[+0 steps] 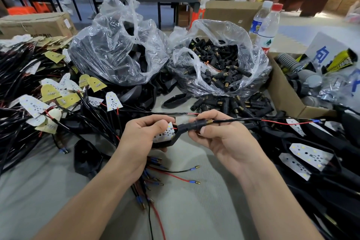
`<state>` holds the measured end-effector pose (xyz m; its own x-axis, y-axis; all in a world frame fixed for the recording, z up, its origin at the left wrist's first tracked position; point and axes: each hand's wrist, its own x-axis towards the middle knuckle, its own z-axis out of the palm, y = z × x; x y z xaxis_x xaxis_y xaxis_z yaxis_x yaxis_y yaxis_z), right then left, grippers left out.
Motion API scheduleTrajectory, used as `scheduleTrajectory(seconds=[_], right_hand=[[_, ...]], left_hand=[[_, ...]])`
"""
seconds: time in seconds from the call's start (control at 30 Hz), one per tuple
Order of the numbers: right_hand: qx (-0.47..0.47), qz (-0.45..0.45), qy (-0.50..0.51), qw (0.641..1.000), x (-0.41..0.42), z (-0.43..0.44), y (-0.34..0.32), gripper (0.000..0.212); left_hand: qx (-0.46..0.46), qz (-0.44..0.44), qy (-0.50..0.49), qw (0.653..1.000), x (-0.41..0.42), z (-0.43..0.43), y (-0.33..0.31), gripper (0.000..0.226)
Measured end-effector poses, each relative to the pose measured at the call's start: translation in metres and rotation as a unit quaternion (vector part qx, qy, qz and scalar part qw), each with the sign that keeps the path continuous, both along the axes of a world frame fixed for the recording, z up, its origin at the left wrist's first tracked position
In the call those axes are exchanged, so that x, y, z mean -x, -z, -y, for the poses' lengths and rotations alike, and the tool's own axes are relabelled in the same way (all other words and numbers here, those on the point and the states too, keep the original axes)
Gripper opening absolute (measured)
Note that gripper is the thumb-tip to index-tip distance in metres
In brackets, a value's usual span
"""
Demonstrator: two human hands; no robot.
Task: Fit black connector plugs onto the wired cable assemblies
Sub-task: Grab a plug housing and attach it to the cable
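Note:
My left hand (140, 134) grips a black housing (165, 143) with a white LED board (165, 132) set in it. My right hand (220, 136) pinches the black connector plug (191, 125) on that housing's stem. A black cable (237, 120) runs out of the plug's brass spring end to the right, ending in red wire. Loose black plugs (233, 103) lie on the table behind my hands. More plugs fill the open clear bag (220, 64). Wired LED board assemblies (39, 103) are heaped at the left.
A second clear bag (116, 48) holds black housings. Finished assemblies (309, 156) pile up at the right. A cardboard box (288, 91) of grey parts and two water bottles (266, 25) stand at the back right. Loose terminal wires (175, 177) lie under my hands. People stand by far tables.

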<state>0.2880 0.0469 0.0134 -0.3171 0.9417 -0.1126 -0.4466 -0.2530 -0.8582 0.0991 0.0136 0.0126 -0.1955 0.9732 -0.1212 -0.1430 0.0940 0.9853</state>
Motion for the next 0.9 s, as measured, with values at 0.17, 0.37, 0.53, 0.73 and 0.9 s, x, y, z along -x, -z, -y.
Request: scheduleTrajectory(seconds=[0.17, 0.37, 0.53, 0.73, 0.9], right_hand=[[-0.027, 0.025, 0.001, 0.999, 0.001, 0.002, -0.001, 0.046], [-0.044, 0.044, -0.029, 0.998, 0.007, 0.008, 0.001, 0.035], [-0.033, 0.023, -0.015, 0.999, 0.007, 0.005, 0.000, 0.033], [-0.025, 0.007, 0.056, 0.998, 0.003, -0.001, 0.001, 0.049], [-0.025, 0.044, 0.042, 0.998, 0.006, 0.003, 0.003, 0.032]], left_hand=[[-0.033, -0.031, 0.014, 0.999, 0.001, 0.001, 0.003, 0.028], [-0.058, -0.051, 0.034, 0.996, -0.002, 0.001, 0.010, 0.034], [-0.047, -0.008, 0.014, 0.999, -0.006, -0.001, 0.012, 0.027], [0.001, 0.014, 0.081, 0.997, -0.004, -0.002, 0.013, 0.022], [-0.024, -0.013, 0.057, 0.998, -0.004, -0.003, 0.014, 0.022]])
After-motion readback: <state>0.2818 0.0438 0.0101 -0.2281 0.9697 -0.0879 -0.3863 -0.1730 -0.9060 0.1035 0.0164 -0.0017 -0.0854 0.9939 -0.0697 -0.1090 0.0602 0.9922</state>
